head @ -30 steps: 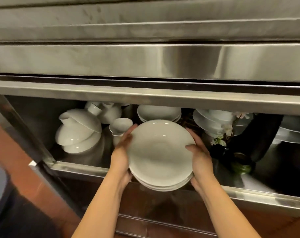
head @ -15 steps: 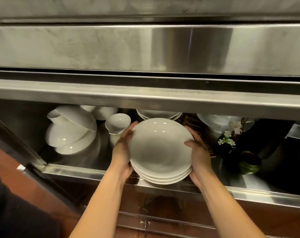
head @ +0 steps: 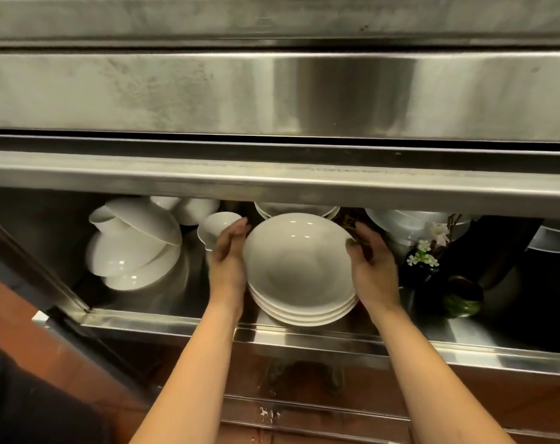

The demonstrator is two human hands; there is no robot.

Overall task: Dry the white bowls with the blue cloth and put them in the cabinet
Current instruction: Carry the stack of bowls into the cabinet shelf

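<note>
A stack of three white bowls [head: 299, 267] is inside the open steel cabinet [head: 304, 334], just past its front lip. My left hand [head: 229, 261] grips the stack's left rim. On the right rim is my right hand [head: 373, 267], thumb hooked over the edge. Whether the stack rests on the shelf or hangs just above it I cannot tell. The blue cloth is not in view.
Tilted large white bowls [head: 134, 248] lie at the shelf's left, a small white cup [head: 216, 227] right behind my left hand. More white dishes [head: 296, 210] stand behind the stack. A dark vase with small flowers [head: 424, 261] and a green pot [head: 462, 296] stand to the right. The counter edge [head: 272, 181] overhangs the opening.
Both hands have carried the stack forward and down, deeper into the cabinet over its front lip. My view has shifted so the counter edge hides more of the back shelf.
</note>
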